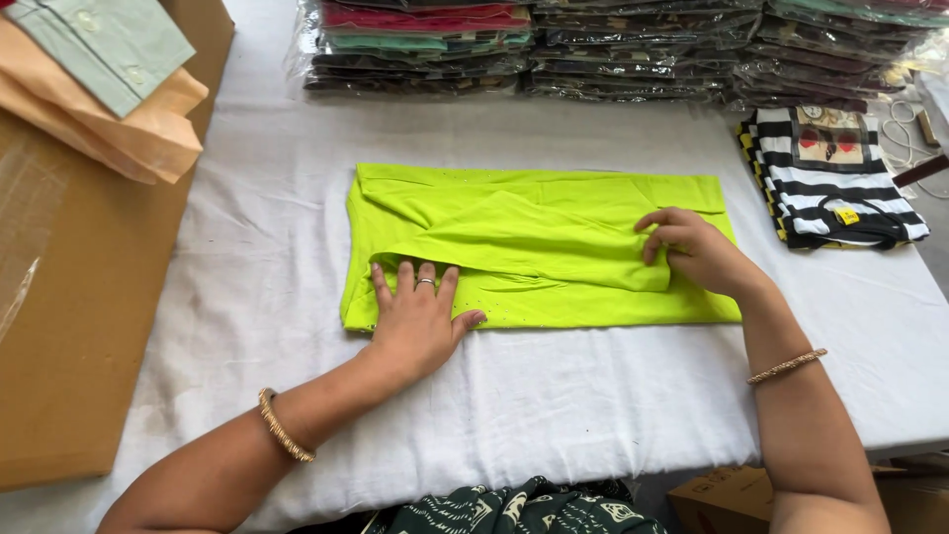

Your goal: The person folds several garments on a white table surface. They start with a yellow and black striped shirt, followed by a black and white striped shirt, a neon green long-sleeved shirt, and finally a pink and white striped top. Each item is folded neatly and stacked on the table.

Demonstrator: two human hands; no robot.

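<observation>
1. Along the far edge of the table lie stacks of folded garments (613, 49) sealed in clear glossy bags, side by side in low piles; the leftmost pile shows red, green and dark layers through the plastic.
2. At the far right a black-and-white striped garment (830, 183) lies flat, with a small yellow square tag (847, 215) near its near edge and a pale printed panel at its far end.
3. On the left a large brown cardboard sheet (69, 326) leans across the table edge; folded peach and pale green shirts (109, 79) rest on its far end.
4. The table is covered by a white cloth (554, 396), slightly rumpled.
5. The lime-green garment (534, 247) lies at the centre of the cloth, folded into a long rectangle with a flap turned diagonally across it.
6. The left hand (420, 316) lies flat on the garment's near left corner, fingers spread wide, holding nothing.
7. The right hand (692, 252) pinches the folded flap's edge near the right end, fingers curled narrow on the fabric.
</observation>
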